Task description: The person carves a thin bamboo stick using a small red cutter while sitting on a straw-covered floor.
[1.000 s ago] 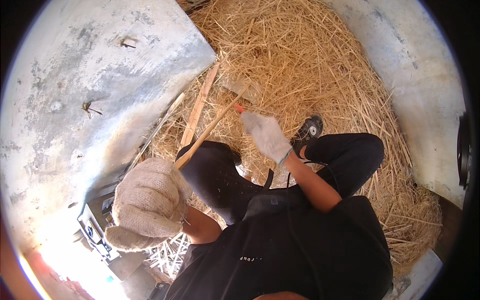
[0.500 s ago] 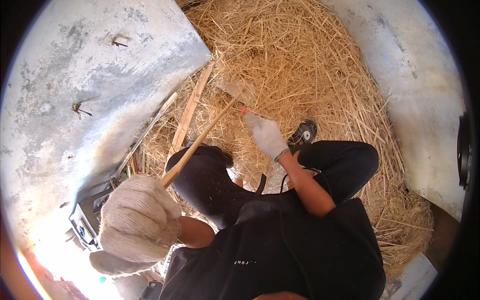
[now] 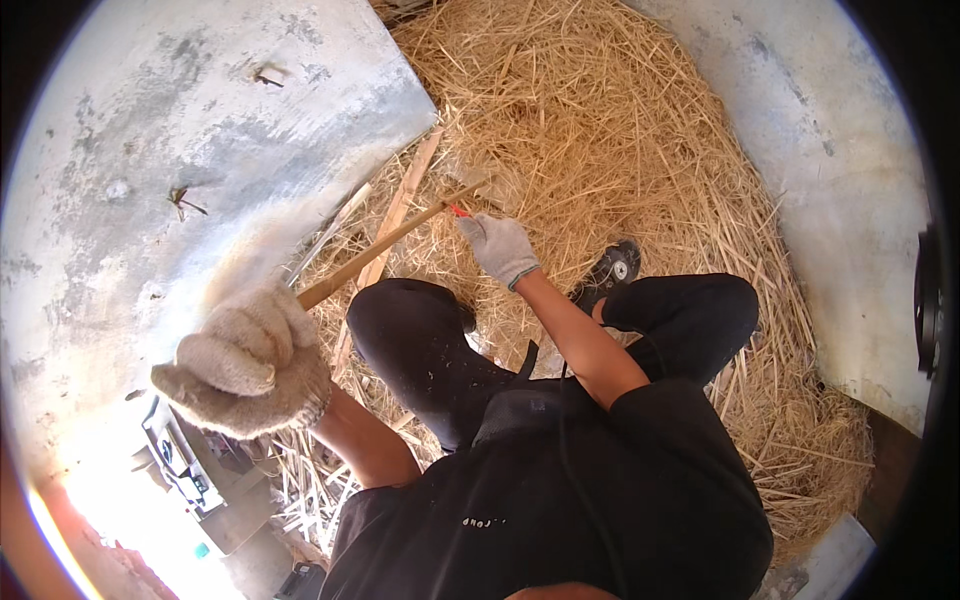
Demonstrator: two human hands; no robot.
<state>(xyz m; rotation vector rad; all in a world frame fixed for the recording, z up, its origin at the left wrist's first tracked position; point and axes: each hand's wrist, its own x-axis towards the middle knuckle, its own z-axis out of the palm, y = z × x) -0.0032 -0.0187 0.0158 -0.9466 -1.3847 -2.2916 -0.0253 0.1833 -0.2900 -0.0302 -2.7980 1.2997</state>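
Observation:
My left hand (image 3: pixel 245 365), in a pale knitted glove, is closed round the thicker end of a long, thin wooden stick (image 3: pixel 365 260). The stick slants up and to the right, narrowing to its far tip above the straw. My right hand (image 3: pixel 498 250), gloved too, has its fingers closed on a small red object (image 3: pixel 459 211) beside the stick near that tip. Most of this red object is hidden by the glove, so its kind is unclear, and I cannot tell whether it touches the stick.
Loose straw (image 3: pixel 610 130) covers the ground around my bent legs. A flat wooden strip (image 3: pixel 412 185) lies beside a grey wall (image 3: pixel 110 130) with rusty metal stubs. Another pale wall (image 3: pixel 800 180) curves along the right. My dark shoe (image 3: pixel 615 270) rests on the straw.
My left hand has moved up and left, turning with the stick, which now lies at a flatter slant. My right hand has shifted slightly left, bringing the red object closer to the stick.

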